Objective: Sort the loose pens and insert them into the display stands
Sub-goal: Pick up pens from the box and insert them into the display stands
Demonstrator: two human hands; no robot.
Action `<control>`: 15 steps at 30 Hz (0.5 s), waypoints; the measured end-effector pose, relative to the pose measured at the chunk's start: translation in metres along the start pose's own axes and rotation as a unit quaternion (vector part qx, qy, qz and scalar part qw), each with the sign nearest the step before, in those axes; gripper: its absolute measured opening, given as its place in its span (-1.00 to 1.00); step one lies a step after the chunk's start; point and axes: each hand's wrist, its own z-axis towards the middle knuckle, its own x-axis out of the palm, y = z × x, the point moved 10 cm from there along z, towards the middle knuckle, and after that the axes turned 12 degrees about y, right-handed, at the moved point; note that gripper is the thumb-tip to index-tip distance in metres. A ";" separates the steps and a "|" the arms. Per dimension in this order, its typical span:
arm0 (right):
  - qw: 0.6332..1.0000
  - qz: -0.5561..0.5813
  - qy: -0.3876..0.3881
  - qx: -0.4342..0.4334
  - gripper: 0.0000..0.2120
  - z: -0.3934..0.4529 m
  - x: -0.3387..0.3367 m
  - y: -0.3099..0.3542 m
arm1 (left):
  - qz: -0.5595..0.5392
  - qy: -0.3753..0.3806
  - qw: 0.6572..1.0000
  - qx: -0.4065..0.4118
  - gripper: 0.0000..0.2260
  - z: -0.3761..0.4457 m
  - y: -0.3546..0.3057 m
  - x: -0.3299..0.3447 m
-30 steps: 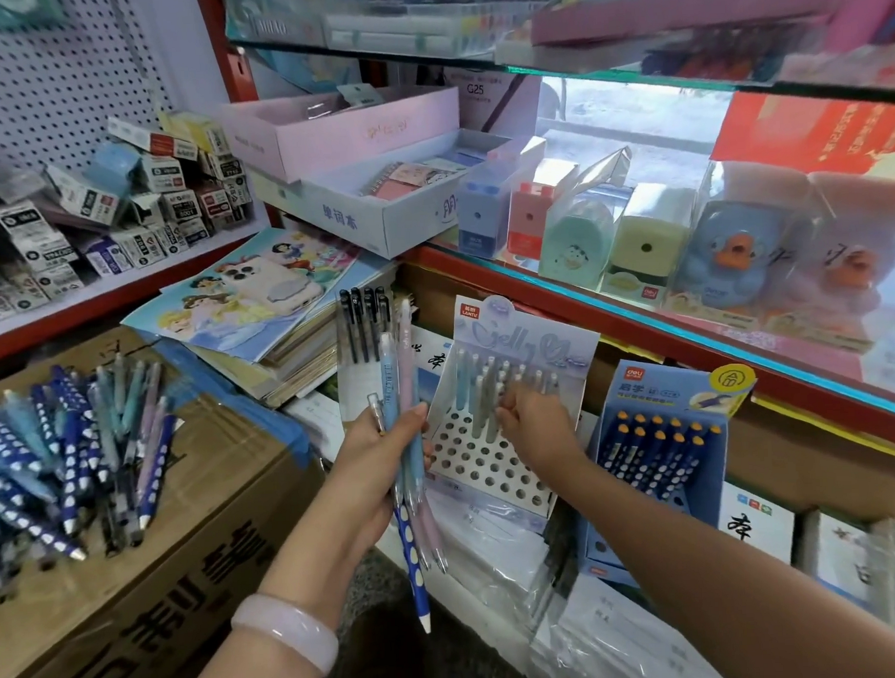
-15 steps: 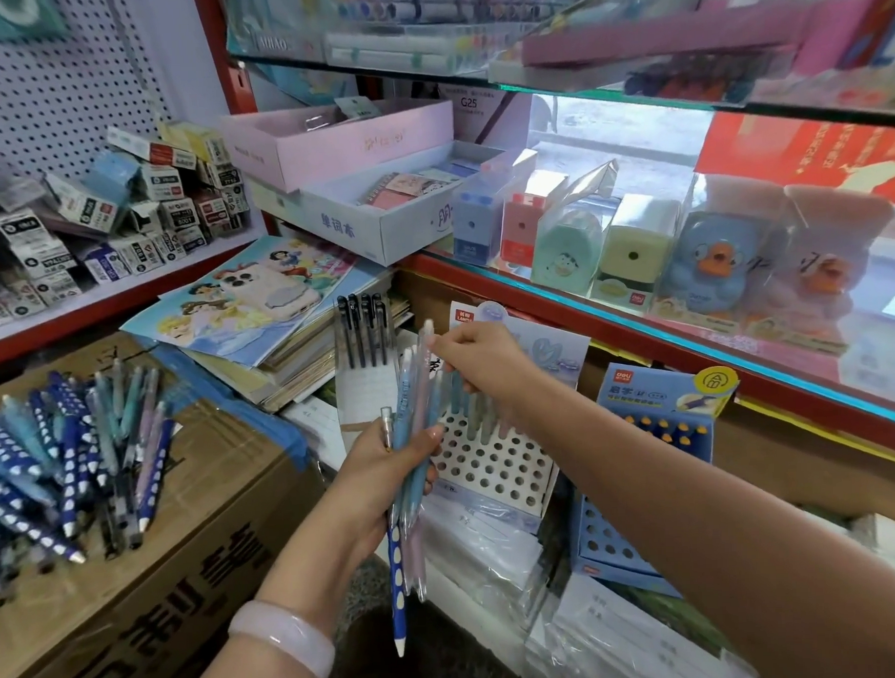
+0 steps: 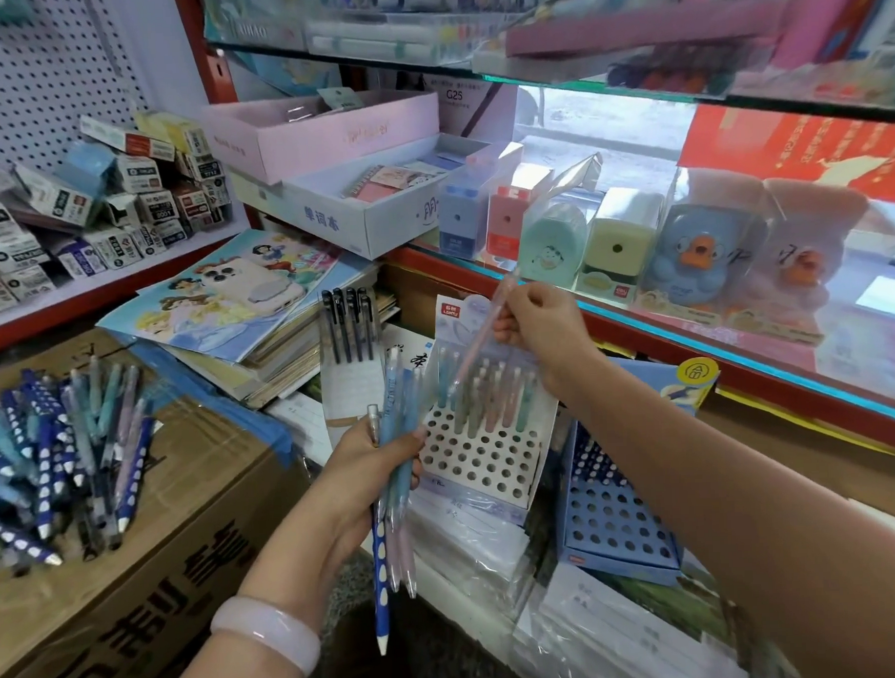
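My left hand (image 3: 362,486) grips a bundle of pens (image 3: 395,498) upright, pastel blue and pink ones plus a dark blue pen with white dots. My right hand (image 3: 541,330) pinches a single pink pen (image 3: 478,345), tilted, tip pointing down-left over the white display stand (image 3: 483,464). That stand has a grid of holes, and several pastel pens stand in its back rows. A blue display stand (image 3: 617,525) to its right holds dark blue dotted pens at the back. A heap of loose pens (image 3: 59,454) lies on the cardboard box (image 3: 154,562) at left.
A stack of picture books (image 3: 241,305) with a white phone (image 3: 253,289) lies behind the box. A card of black pens (image 3: 348,327) stands left of the white stand. Pencil sharpeners (image 3: 620,246) line the glass shelf above; plastic-wrapped paper packs (image 3: 493,550) lie below the stands.
My right hand left the white stand, reached to the bundle in my left hand, and pulled out a pink pen, which it now holds above the stand. The left hand sank slightly.
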 end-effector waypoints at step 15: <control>0.907 -0.412 -0.047 -0.071 -0.86 -0.013 -0.022 -0.054 | -0.015 -0.031 0.999 0.019 -0.93 0.009 -0.001 -0.006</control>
